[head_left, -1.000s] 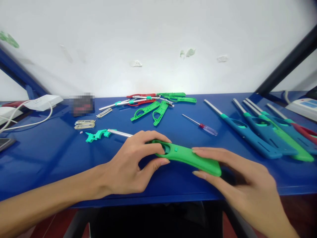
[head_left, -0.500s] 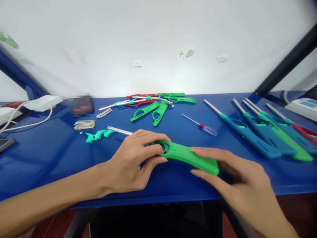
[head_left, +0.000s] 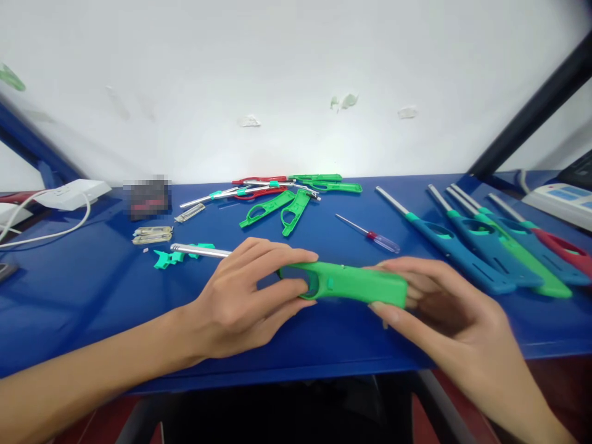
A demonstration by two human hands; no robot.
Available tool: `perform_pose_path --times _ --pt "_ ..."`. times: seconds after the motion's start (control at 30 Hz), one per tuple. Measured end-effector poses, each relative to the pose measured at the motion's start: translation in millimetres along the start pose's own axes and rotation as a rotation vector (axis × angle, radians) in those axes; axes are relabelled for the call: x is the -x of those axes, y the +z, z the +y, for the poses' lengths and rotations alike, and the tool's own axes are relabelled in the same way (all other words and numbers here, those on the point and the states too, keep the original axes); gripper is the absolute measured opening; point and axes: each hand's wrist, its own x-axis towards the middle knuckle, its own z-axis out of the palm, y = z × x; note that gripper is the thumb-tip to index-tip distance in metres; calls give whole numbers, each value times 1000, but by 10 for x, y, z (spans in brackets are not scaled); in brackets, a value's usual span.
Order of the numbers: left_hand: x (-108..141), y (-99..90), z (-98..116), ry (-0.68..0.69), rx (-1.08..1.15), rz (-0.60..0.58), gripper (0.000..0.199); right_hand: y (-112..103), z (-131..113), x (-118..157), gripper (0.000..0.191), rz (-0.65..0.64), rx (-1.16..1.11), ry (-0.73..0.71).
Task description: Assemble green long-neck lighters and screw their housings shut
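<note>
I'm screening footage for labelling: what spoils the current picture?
Head view: a dark item at left is pixelated beyond recognition; the blue table carries pale sheen and darker streaks; the space beneath is nearly black; outer edges look stretched; the held green handle is slightly soft but readable.

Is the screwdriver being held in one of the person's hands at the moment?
No, the screwdriver lies on the blue table, beyond the green lighter body that both hands hold.

Left hand (head_left: 252,293): fingers curled, index bent inward | Right hand (head_left: 456,308): fingers pinching
</note>
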Motion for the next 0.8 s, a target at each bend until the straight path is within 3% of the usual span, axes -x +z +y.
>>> perform_pose_path --times 0.1,0.23,0.37,0.53,0.8 --pt "2 1 8 -63 -15 17 21 16 15 11 35 39 13 -27" --pt "6 14 -15 -152 -42 -62 28 22 37 28 29 57 74 -28" --pt "1 26 -54 -86 18 -92 19 28 48 28 20 45 121 -28" --pt "-13 21 -41 -85 44 -71 25 44 34 30 21 45 119 -45" --pt "-23 2 -32 -70 74 -107 23 6 0 36 20 -11 74 -164"
